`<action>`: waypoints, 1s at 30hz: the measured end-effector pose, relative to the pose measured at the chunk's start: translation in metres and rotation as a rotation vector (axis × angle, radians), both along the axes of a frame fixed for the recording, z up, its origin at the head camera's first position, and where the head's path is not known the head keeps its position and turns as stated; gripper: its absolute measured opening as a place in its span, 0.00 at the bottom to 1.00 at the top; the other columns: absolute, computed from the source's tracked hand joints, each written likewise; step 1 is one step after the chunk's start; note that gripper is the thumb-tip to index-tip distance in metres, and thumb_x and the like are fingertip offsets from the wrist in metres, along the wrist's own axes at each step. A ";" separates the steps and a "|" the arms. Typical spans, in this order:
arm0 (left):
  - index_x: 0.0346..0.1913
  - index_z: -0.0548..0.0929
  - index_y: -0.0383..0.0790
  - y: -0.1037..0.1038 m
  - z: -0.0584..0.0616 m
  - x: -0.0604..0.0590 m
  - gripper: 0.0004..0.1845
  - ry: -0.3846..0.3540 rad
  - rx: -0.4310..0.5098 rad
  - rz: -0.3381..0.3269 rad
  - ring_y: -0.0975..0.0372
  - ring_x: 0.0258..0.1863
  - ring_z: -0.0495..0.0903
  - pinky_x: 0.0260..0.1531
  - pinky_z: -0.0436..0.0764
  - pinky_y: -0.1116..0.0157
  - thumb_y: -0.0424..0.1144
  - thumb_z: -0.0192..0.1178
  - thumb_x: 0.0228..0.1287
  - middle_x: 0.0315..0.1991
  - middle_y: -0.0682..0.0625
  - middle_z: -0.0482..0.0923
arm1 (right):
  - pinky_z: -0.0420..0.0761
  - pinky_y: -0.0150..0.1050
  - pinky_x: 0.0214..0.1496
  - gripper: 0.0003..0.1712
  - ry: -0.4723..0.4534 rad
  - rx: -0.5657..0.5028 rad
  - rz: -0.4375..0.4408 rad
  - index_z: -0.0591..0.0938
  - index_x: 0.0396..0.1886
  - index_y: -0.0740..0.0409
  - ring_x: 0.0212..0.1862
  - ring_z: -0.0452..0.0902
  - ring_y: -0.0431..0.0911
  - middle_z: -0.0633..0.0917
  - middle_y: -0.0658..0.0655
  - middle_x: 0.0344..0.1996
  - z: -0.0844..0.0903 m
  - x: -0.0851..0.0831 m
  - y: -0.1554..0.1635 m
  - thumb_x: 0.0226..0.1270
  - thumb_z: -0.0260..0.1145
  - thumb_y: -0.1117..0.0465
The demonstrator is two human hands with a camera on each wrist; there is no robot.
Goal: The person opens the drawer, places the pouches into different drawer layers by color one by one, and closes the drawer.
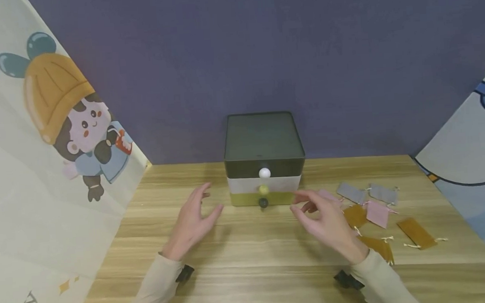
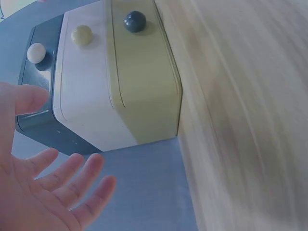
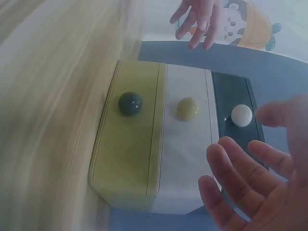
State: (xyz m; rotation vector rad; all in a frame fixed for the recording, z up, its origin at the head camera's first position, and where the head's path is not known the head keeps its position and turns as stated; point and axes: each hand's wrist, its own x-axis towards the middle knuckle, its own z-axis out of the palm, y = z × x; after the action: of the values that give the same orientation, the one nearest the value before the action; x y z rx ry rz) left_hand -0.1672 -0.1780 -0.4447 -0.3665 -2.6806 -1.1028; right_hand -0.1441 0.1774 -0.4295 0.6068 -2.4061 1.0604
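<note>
Now | left hand (image 1: 193,218), right hand (image 1: 327,220): empty, fingers spread | drawer box (image 1: 263,159): three drawers, three knobs

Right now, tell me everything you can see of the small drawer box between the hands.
The drawer box is a squarish three-tier chest, plastic by its look, standing upright on the wooden table against the blue wall. Top drawer dark grey-green with a white knob, middle drawer off-white with a pale yellow knob, bottom drawer olive with a dark knob. All three look closed. Neither the left hand nor the right hand touches it.
</note>
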 end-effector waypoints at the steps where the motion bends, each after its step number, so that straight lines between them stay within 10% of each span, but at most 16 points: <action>1: 0.81 0.65 0.45 0.002 0.001 -0.001 0.40 -0.004 0.006 -0.004 0.47 0.69 0.78 0.65 0.81 0.40 0.51 0.68 0.72 0.75 0.42 0.74 | 0.91 0.42 0.40 0.17 -0.008 0.000 0.001 0.87 0.55 0.60 0.35 0.87 0.38 0.93 0.54 0.41 0.001 0.000 -0.001 0.67 0.75 0.65; 11: 0.80 0.66 0.40 0.017 0.014 -0.015 0.38 -0.016 0.229 -0.066 0.42 0.68 0.80 0.68 0.80 0.44 0.41 0.69 0.72 0.75 0.41 0.73 | 0.90 0.41 0.43 0.20 -0.132 -0.054 0.014 0.84 0.62 0.61 0.39 0.88 0.41 0.93 0.52 0.46 0.011 -0.006 -0.017 0.73 0.72 0.60; 30: 0.78 0.69 0.38 0.045 0.034 -0.032 0.35 0.054 0.372 -0.071 0.43 0.66 0.81 0.65 0.82 0.42 0.40 0.68 0.72 0.74 0.40 0.74 | 0.89 0.34 0.42 0.20 -0.153 -0.184 0.070 0.84 0.63 0.61 0.38 0.90 0.47 0.93 0.60 0.48 0.023 -0.023 -0.044 0.73 0.71 0.66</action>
State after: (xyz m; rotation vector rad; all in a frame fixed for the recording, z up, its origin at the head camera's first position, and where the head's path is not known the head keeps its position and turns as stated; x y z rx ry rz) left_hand -0.1988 -0.1330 -0.4103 -0.4171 -2.3623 -1.5504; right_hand -0.1676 0.1331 -0.4064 0.5675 -2.3942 1.3854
